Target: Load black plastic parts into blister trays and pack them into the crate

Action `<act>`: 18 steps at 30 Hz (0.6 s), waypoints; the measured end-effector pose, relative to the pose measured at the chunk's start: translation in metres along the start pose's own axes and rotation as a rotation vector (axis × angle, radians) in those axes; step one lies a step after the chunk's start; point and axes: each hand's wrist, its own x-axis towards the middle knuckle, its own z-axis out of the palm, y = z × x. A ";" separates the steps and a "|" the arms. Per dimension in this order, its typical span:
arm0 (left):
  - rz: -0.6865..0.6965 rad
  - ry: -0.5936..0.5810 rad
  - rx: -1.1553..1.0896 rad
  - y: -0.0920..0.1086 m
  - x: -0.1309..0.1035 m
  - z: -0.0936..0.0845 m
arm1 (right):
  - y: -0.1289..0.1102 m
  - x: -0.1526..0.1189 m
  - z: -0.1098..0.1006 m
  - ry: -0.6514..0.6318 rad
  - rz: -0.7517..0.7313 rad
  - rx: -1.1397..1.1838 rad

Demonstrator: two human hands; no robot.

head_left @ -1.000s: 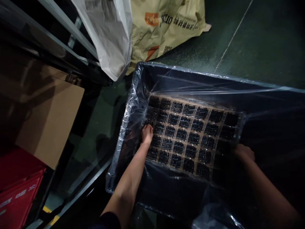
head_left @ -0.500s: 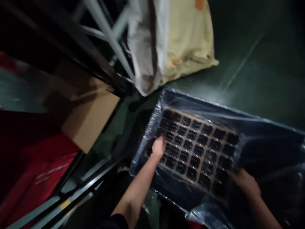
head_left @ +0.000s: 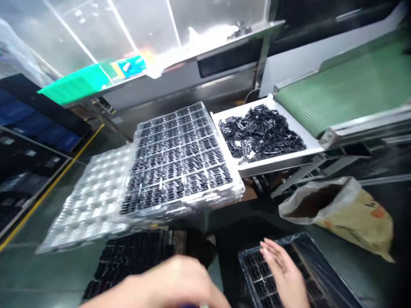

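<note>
My right hand (head_left: 285,273) is over the dark plastic-lined box (head_left: 327,261) at the bottom right, its fingers stretched out and holding nothing I can see. Inside that box a gridded tray (head_left: 265,278) of black pieces partly shows. Close to the camera at the bottom edge is my left hand (head_left: 181,278), blurred, with its fingers hidden below the frame. Ahead of both hands stands a clear plastic tray (head_left: 221,186) whose grid cells are filled with small black parts. An empty translucent moulded tray (head_left: 91,192) lies to its left.
A white bin (head_left: 224,147) heaped with loose black parts (head_left: 263,132) adjoins a green conveyor belt (head_left: 349,94). An open yellow sack (head_left: 359,218) lies on the floor at right. Stacked black trays (head_left: 128,256) sit low at left. A green bin (head_left: 77,83) rests on the back bench.
My view has swung up from the lined box to the bench and conveyor. Both hands have come up from the gridded tray in the box; my right hand has let go of its edge.
</note>
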 end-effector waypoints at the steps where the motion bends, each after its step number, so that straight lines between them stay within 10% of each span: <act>1: -0.008 0.126 0.080 0.012 -0.024 -0.049 | -0.041 -0.007 0.023 -0.019 0.031 0.043; 5: -0.239 0.685 0.614 -0.023 -0.074 -0.236 | -0.149 -0.041 0.102 -0.137 0.170 0.259; 10: -0.526 0.754 0.794 -0.130 -0.064 -0.408 | -0.181 -0.061 0.173 -0.160 0.237 0.330; 14: -0.680 0.903 0.775 -0.169 -0.094 -0.459 | -0.182 -0.019 0.181 0.229 0.065 0.117; 18: -0.835 0.940 0.661 -0.194 -0.154 -0.445 | -0.196 0.030 0.175 0.269 0.061 -0.059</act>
